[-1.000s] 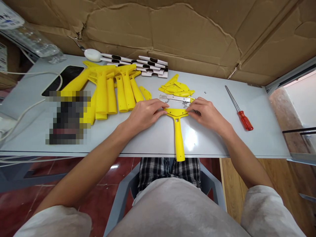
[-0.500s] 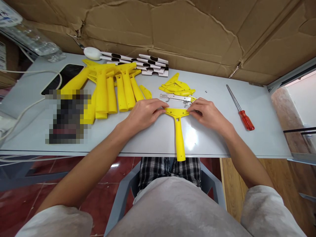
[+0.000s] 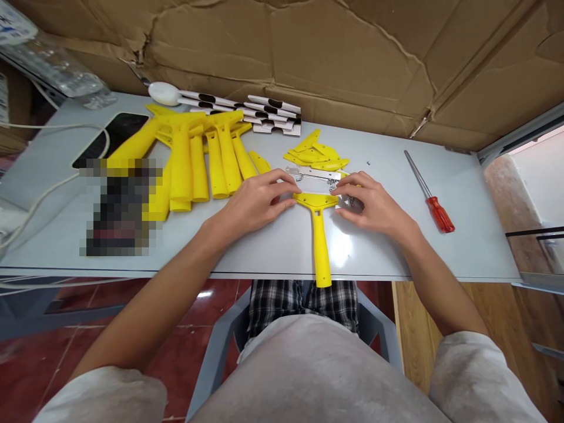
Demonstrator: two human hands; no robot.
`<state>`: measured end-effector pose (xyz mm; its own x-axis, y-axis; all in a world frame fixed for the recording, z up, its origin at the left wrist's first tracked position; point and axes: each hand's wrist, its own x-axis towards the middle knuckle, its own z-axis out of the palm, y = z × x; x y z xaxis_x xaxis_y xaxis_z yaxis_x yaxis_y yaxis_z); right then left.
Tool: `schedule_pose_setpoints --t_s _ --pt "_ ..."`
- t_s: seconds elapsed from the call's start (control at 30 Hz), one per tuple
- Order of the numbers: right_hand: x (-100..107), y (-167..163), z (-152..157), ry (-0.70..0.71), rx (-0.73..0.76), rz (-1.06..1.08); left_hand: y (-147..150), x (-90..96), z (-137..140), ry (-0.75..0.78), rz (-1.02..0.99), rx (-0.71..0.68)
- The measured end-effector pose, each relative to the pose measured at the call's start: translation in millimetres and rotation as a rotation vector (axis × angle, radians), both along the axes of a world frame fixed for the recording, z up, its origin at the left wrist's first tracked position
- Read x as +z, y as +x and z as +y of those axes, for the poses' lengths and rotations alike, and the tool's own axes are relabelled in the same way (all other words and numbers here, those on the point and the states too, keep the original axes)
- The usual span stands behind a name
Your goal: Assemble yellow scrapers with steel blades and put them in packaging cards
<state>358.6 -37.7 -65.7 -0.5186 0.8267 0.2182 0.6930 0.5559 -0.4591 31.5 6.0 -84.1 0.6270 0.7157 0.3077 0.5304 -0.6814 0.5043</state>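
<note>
A yellow T-shaped scraper handle (image 3: 321, 235) lies in front of me, its lower end sticking out over the table's front edge. My left hand (image 3: 262, 200) pinches the left tip of its wide head between thumb and fingers. By the right tip is my right hand (image 3: 370, 202), thumb and index finger apart; the index fingertip is close to the head, and whether it touches cannot be told. Just behind the head lie metal blade strips (image 3: 319, 174) and small screws (image 3: 331, 184), partly hidden by my right fingers. Beyond them is a pile of yellow cover plates (image 3: 315, 154).
Several more yellow handles (image 3: 180, 158) are heaped at left, beside a blurred-out patch. Black-and-white card sleeves (image 3: 273, 114) lie at the back against cardboard (image 3: 335, 70). A red-handled screwdriver (image 3: 436, 211) rests at right. A plastic bottle (image 3: 66, 70) and a cable stand far left.
My right thumb and index finger have spread apart, the thumb coming off the head's right tip. The left hand and the scraper handle stay in place.
</note>
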Motion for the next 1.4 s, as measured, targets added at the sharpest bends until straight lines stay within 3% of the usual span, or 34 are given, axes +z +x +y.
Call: schedule_pose_setpoints --t_s 0.37,0.83,1.13,1.4 --pt "-10 -5 5 0.042 0.052 -0.104 2 -6.6 -1 0.022 0.097 -0.033" --pt "-18 -5 9 0.163 0.089 -0.074 3 -10.8 0 0.096 0.044 -0.025" --pt "-16 -5 10 0.157 0.072 -0.048 3 -13.1 1 0.147 0.027 -0.006" --pt "-14 10 -6 0.214 -0.069 0.030 -6 -22.3 -32 0.442 0.181 0.207"
